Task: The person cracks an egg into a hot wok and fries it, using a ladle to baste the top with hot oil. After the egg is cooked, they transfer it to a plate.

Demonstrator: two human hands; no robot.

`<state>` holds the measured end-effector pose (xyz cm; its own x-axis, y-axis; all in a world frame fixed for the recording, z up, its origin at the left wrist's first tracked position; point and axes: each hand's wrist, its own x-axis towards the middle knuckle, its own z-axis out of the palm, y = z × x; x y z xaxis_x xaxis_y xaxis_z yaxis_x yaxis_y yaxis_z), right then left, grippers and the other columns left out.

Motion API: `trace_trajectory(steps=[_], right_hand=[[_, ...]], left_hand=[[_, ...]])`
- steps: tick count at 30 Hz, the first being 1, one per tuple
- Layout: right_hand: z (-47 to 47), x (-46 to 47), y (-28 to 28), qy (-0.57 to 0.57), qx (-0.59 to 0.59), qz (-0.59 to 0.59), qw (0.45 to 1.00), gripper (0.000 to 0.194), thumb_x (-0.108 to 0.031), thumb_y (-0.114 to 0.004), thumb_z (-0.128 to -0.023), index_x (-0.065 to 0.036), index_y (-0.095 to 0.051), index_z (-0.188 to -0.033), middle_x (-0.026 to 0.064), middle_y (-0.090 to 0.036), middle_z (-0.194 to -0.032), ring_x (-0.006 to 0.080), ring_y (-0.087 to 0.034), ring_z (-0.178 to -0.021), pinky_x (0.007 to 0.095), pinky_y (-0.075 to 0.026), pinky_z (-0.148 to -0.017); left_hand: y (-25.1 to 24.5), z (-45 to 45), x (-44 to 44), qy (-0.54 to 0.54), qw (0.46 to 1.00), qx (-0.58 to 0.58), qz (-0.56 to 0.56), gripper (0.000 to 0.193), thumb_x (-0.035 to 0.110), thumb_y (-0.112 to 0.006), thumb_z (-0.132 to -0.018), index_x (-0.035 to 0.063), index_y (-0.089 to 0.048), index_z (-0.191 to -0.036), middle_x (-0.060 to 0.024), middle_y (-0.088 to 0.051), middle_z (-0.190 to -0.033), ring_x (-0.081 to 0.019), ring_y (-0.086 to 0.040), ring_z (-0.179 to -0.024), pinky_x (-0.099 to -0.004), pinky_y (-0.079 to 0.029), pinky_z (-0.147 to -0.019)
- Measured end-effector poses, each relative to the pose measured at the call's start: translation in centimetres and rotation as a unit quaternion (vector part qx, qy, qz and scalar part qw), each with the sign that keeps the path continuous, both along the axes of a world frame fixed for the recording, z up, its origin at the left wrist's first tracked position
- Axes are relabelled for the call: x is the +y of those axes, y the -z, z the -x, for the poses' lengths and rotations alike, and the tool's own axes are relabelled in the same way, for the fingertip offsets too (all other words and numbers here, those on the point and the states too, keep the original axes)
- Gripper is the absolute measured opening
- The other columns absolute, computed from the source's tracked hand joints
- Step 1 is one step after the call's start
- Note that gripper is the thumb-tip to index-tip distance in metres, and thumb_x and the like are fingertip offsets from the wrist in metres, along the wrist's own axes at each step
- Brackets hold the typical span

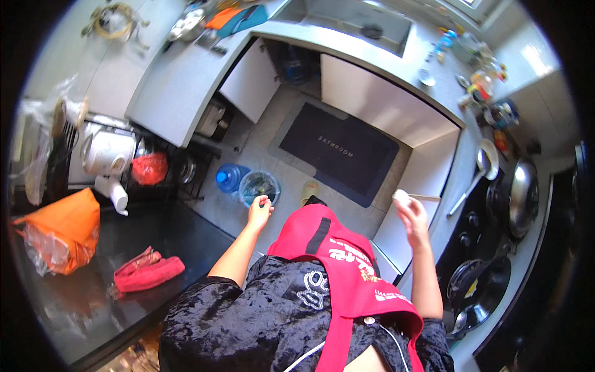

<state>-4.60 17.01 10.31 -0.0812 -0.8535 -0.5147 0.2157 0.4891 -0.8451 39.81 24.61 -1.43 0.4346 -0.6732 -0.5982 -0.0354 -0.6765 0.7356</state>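
Observation:
My left hand [260, 213] hovers at the near rim of a round waste bin [242, 189] on the floor, its fingers loosely curled; whether anything small is between them is unclear. Dark contents and a liner show inside the bin. A large blue water bottle [230, 177] stands right beside it. On the other side, my right hand [413, 218] is raised near the counter edge by the stove. Its fingertips pinch a small white crumpled-looking piece [401, 197], too blurred to name exactly.
A dark floor mat [339, 153] lies ahead, near a partly open cabinet door [253, 79]. A wok [488, 293] and a ladle [467, 191] are at the right. On the left, a black table [195, 246] bears an orange bag [69, 232] and a red cloth item [148, 273].

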Motion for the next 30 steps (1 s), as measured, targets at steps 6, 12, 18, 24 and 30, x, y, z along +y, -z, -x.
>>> trace_trajectory(steps=[6,12,18,24,30], right_hand=[[-20.5,-8.5,0.8,-0.357,0.011,0.049,0.933,0.038,-0.015,-0.074,-0.079,-0.001,-0.055,-0.109,0.0072,-0.062,-0.103,0.0143,-0.060,-0.095,0.0282,-0.049,-0.085],[-33.8,-12.5,7.3,-0.552,0.109,0.093,0.821,0.054,-0.028,-0.075,-0.076,0.004,-0.056,-0.114,0.0169,-0.064,-0.110,0.0239,-0.064,-0.098,0.0332,-0.052,-0.083],[-35.5,-16.7,8.7,-0.599,0.169,0.110,0.775,0.042,-0.024,-0.074,-0.077,0.003,-0.061,-0.107,0.0157,-0.067,-0.102,0.0230,-0.067,-0.092,0.0318,-0.052,-0.081],[-27.3,-24.3,8.7,-0.530,0.175,0.050,0.828,0.026,-0.014,-0.071,-0.080,0.002,-0.064,-0.100,0.0119,-0.069,-0.093,0.0172,-0.067,-0.088,0.0288,-0.053,-0.079],[-18.4,-32.7,11.7,-0.396,0.148,-0.028,0.906,0.022,-0.014,-0.069,-0.083,0.000,-0.065,-0.100,0.0067,-0.068,-0.085,0.0116,-0.063,-0.075,0.0257,-0.051,-0.066]], left_hand=[[-0.7,-11.6,5.2,-0.223,0.973,-0.036,0.040,0.028,0.014,-0.055,-0.092,0.0051,-0.052,-0.119,-0.0103,-0.058,-0.111,-0.0154,-0.064,-0.081,-0.0266,-0.051,-0.066],[-1.0,-17.8,8.0,-0.364,0.929,-0.055,0.046,0.027,0.014,-0.053,-0.094,0.0039,-0.051,-0.119,-0.0085,-0.058,-0.111,-0.0138,-0.063,-0.083,-0.0257,-0.050,-0.068],[0.0,-16.6,4.9,-0.357,0.934,-0.005,0.022,0.030,0.011,-0.053,-0.092,0.0043,-0.050,-0.121,-0.0091,-0.056,-0.115,-0.0155,-0.063,-0.087,-0.0257,-0.050,-0.070],[0.1,-14.1,-3.5,-0.344,0.938,0.031,0.029,0.032,0.015,-0.053,-0.094,0.0053,-0.049,-0.124,-0.0087,-0.056,-0.119,-0.0151,-0.061,-0.092,-0.0264,-0.049,-0.075],[0.2,-13.3,-15.5,-0.289,0.953,0.023,0.088,0.030,0.013,-0.053,-0.094,0.0050,-0.049,-0.122,-0.0083,-0.056,-0.116,-0.0145,-0.060,-0.089,-0.0251,-0.048,-0.074]])
